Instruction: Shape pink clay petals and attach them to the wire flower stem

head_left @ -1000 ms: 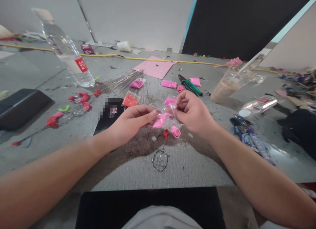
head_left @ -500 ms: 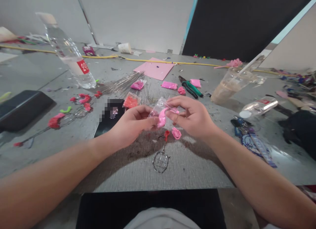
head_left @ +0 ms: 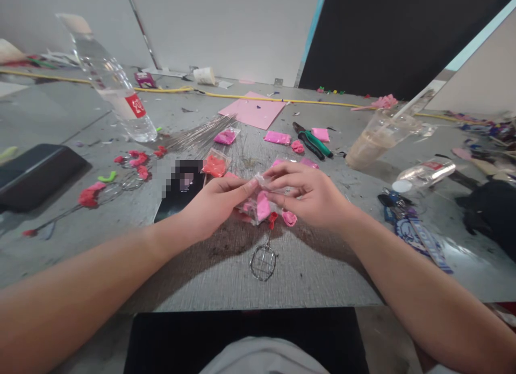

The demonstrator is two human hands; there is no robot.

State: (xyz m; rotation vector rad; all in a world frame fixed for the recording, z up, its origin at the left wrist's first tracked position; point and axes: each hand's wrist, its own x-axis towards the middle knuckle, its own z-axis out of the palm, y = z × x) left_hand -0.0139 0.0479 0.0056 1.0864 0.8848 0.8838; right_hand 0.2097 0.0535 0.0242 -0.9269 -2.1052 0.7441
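Observation:
Between my two hands is a small clear plastic bag [head_left: 263,206] with pink clay inside, tilted over the table. My left hand [head_left: 217,205] pinches the bag's left side, thumb on top. My right hand [head_left: 312,194] is closed on the bag's upper right edge; some of its fingertips are hidden. Just below lie a rolled pink clay piece [head_left: 289,218] and a red clay piece [head_left: 273,220] on a wire stem. That stem runs down to a round wire frame [head_left: 263,262] near the table's front edge.
Beyond the hands lie a bag of orange-red clay [head_left: 215,164], pink clay packets [head_left: 277,137], green-handled pliers [head_left: 314,143] and thin wires [head_left: 201,135]. A phone [head_left: 179,199] is by my left hand. A water bottle [head_left: 116,89] stands left, a drink cup [head_left: 371,140] right.
The bag has tipped downward and crumpled between my hands. My left thumb has moved up to its top edge, and my right fingers have shifted along it. Pink packets behind my right hand show more.

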